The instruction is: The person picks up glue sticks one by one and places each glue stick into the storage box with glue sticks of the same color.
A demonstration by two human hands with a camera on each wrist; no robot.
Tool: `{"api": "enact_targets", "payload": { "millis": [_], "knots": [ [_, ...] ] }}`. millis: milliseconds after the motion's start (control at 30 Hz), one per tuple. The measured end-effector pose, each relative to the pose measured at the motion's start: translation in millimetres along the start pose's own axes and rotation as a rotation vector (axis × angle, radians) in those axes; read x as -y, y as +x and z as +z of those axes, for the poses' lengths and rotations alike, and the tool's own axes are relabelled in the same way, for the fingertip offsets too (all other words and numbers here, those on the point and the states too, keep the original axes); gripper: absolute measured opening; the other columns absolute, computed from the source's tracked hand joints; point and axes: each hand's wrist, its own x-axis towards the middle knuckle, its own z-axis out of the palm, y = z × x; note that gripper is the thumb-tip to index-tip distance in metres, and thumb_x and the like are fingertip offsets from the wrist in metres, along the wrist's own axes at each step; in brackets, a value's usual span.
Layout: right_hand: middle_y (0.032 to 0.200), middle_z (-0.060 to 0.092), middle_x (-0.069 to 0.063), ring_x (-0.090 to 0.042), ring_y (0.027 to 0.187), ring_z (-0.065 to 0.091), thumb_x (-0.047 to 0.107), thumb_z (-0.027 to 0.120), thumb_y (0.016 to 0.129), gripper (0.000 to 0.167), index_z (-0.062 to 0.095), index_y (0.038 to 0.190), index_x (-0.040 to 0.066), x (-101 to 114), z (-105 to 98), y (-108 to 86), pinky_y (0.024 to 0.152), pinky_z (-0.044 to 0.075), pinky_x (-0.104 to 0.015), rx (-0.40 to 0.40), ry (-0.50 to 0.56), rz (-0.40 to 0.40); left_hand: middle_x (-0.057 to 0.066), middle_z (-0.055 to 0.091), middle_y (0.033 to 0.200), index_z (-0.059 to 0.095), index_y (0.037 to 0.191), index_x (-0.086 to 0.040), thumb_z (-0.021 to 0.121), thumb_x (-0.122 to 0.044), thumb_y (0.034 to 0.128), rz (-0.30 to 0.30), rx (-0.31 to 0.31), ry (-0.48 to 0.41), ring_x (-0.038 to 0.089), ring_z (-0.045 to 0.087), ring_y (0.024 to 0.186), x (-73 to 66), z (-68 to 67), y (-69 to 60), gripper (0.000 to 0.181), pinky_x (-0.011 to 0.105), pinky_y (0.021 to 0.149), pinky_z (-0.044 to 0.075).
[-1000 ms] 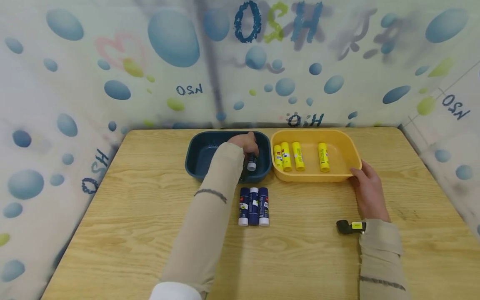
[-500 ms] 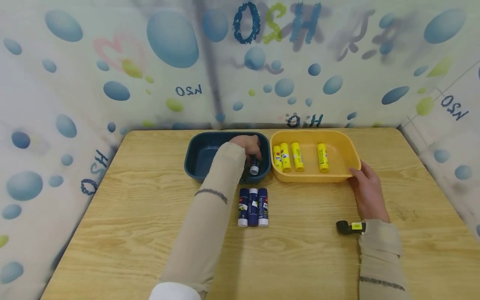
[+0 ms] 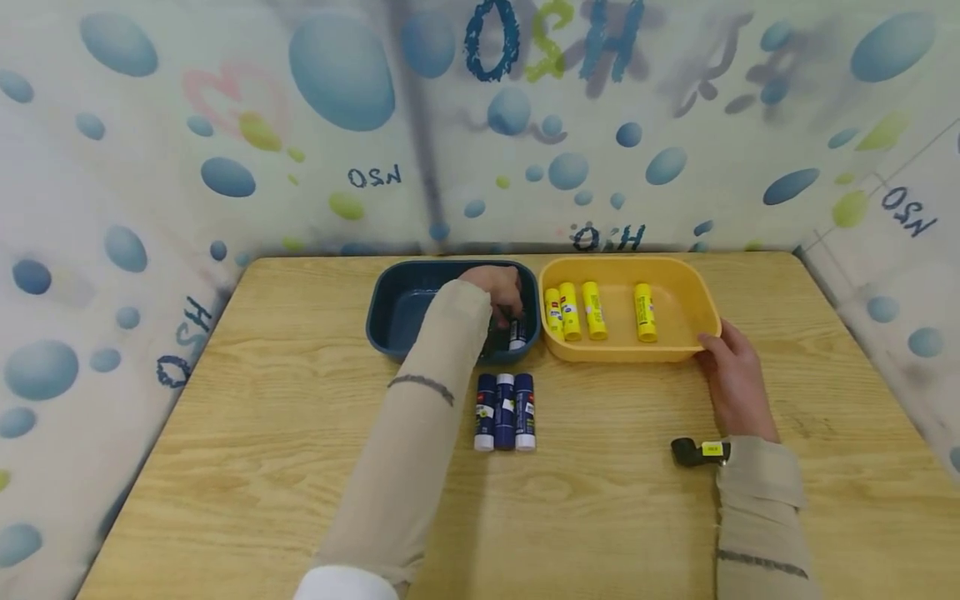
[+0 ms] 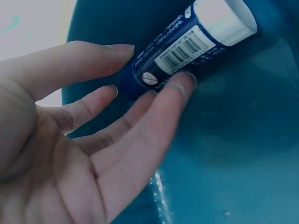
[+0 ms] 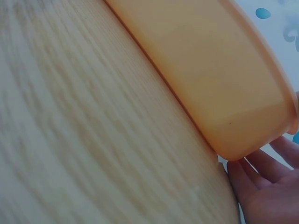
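My left hand (image 3: 498,292) reaches into the dark blue plastic basin (image 3: 390,346). In the left wrist view, a navy glue stick (image 4: 180,51) with a white end lies along the basin's wall. The left fingers (image 4: 140,140) are spread loosely beside it, one fingertip touching its side, the thumb close to its other edge. At the right corner of the yellow basin (image 3: 675,354), my right hand (image 3: 738,379) holds the rim, its thumb at the front and its fingers on the outer side. Several yellow glue sticks (image 3: 595,310) lie in that basin.
Three navy glue sticks (image 3: 505,412) lie side by side on the wooden table (image 3: 600,500), in front of the blue basin. Both basins stand side by side near the table's back edge, before a patterned wall (image 3: 450,125).
My left hand has shifted the navy glue stick rightward to the blue basin's right wall, and its fingers have loosened. The right hand stays at the yellow basin's corner.
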Motion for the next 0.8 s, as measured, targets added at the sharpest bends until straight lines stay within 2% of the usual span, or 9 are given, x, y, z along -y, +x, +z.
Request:
{"api": "enact_targets", "payload": {
  "millis": [100,233,433,500,633,700,800],
  "knots": [
    [0.142,0.023,-0.009,-0.022,0.126,0.027,0.015,0.05,0.092,0.053,0.03,0.14,0.011,-1,1,0.4,0.1,0.028,-0.023,0.003,-0.005,0.01,0.011,0.057,0.101,0.051,0.111,-0.004,0.062,-0.011,0.0827,0.011,-0.02,-0.009,0.022,0.063,0.085,1.7,-0.7,-3.1,0.031,0.029,0.067,0.051],
    [0.142,0.023,-0.008,-0.021,0.126,0.026,0.016,0.052,0.091,0.053,0.03,0.14,0.013,-1,2,0.0,0.101,0.026,-0.024,-0.008,0.001,0.018,0.012,0.054,0.105,0.046,0.118,-0.005,0.06,-0.016,0.0858,0.029,-0.074,-0.009,0.025,0.062,0.087,2.0,0.2,-8.3,0.037,0.032,0.071,0.051],
    [0.142,0.023,-0.006,-0.02,0.126,0.027,0.017,0.054,0.09,0.054,0.032,0.139,0.014,-2,2,-0.2,0.1,0.028,-0.022,-0.024,0.003,0.024,0.005,0.051,0.107,0.045,0.121,-0.012,0.055,-0.03,0.0887,0.057,-0.157,0.195,0.022,0.058,0.089,-0.1,2.4,-23.1,0.038,0.031,0.07,0.049],
    [0.142,0.023,-0.006,-0.019,0.126,0.027,0.017,0.054,0.09,0.054,0.031,0.14,0.014,-2,2,-0.2,0.099,0.028,-0.021,-0.02,0.005,0.024,0.002,0.051,0.108,0.046,0.12,-0.014,0.053,-0.032,0.0893,0.079,-0.183,0.259,0.02,0.056,0.091,-0.3,4.3,-30.6,0.036,0.032,0.072,0.048],
    [0.141,0.022,-0.007,-0.019,0.125,0.027,0.016,0.052,0.091,0.054,0.03,0.14,0.012,-1,1,-0.4,0.099,0.028,-0.021,-0.003,0.022,0.02,-0.003,0.053,0.107,0.047,0.119,-0.019,0.05,-0.034,0.0901,0.148,-0.283,0.342,0.016,0.051,0.089,0.5,13.1,-45.6,0.032,0.033,0.075,0.044],
    [0.141,0.023,-0.007,-0.02,0.124,0.027,0.016,0.052,0.091,0.053,0.03,0.14,0.011,0,1,-0.3,0.099,0.028,-0.022,-0.001,0.025,0.019,-0.005,0.053,0.105,0.047,0.118,-0.023,0.049,-0.036,0.0898,0.174,-0.338,0.352,0.014,0.05,0.087,1.8,19.7,-52.0,0.031,0.033,0.074,0.042],
    [0.141,0.023,-0.007,-0.02,0.125,0.027,0.017,0.053,0.091,0.054,0.03,0.14,0.012,0,0,-0.7,0.1,0.027,-0.022,-0.007,0.017,0.03,-0.006,0.054,0.1,0.047,0.118,-0.024,0.049,-0.039,0.0896,0.213,-0.387,0.306,0.014,0.051,0.082,7.1,30.2,-58.4,0.032,0.032,0.07,0.043]
  ]
}}
